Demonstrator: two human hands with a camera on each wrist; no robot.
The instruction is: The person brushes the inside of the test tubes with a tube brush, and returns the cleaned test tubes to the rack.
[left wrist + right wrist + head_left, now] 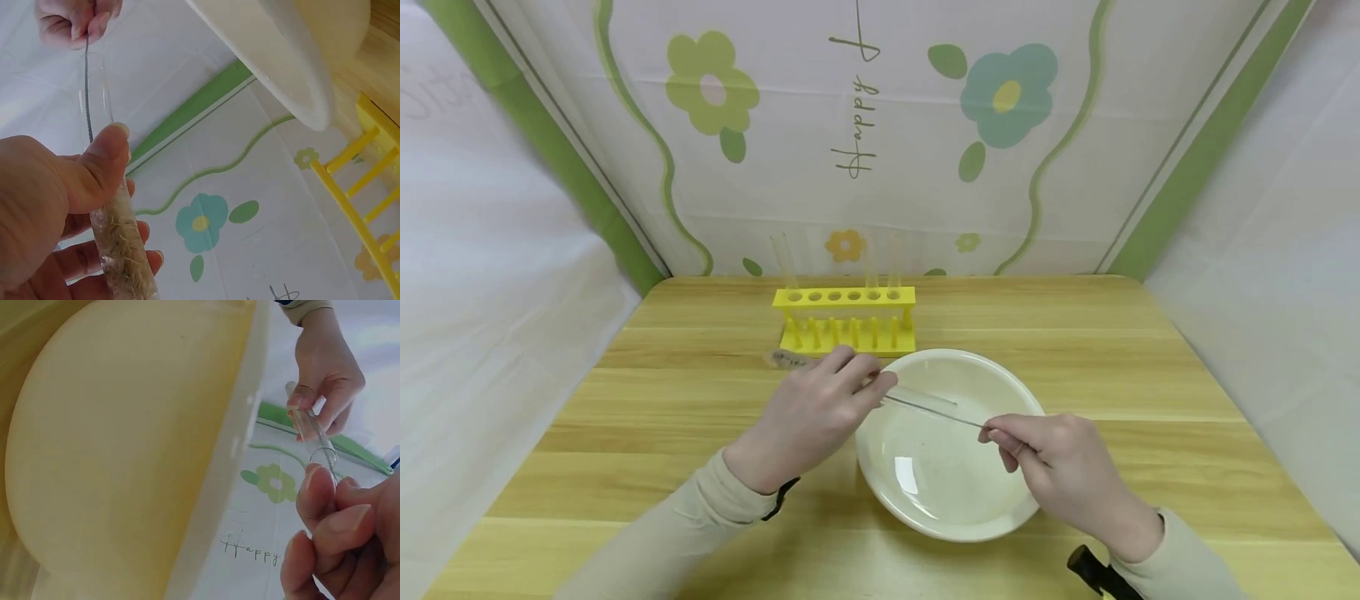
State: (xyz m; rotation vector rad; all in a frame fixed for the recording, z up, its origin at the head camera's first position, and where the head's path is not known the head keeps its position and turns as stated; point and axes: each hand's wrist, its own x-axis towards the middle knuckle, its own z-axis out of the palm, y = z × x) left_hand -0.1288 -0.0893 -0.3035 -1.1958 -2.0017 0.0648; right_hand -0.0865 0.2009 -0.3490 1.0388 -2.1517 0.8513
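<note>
Two hands point(816, 412) point(1063, 467) hold one brush point(966, 422) inside one tube point(102, 81).

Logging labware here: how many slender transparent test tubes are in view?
4. In the head view, the yellow plastic six-hole rack holds three: first-hole tube, fifth-hole tube and sixth-hole tube, counting from the left. The left hand grips the fourth tube.

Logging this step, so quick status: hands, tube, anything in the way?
Left hand grips test tube; right hand pinches brush wire. Bristles inside tube, tube's mouth above basin. Nothing visibly in the way.
</note>
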